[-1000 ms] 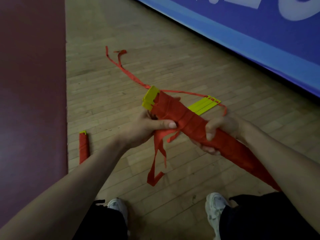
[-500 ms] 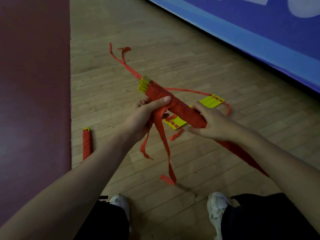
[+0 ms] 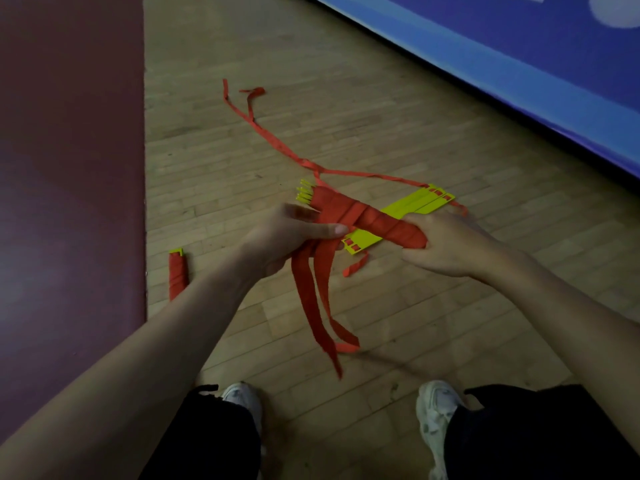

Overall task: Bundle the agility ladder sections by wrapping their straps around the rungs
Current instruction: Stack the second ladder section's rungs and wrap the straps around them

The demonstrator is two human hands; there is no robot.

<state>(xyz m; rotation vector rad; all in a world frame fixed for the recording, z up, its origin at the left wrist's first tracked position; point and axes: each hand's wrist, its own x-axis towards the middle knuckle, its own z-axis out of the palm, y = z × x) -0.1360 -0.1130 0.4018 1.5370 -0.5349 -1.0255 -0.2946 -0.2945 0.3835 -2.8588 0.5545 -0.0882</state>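
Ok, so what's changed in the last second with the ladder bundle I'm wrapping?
The right hand re-gripped the bundle: it was curled round the middle, flattened over it, and now holds it back-up, covering the near part. The loose strap tails swung from a loop into two straighter hanging lengths. The left hand still grips near the yellow end; the finished roll on the floor hasn't moved.
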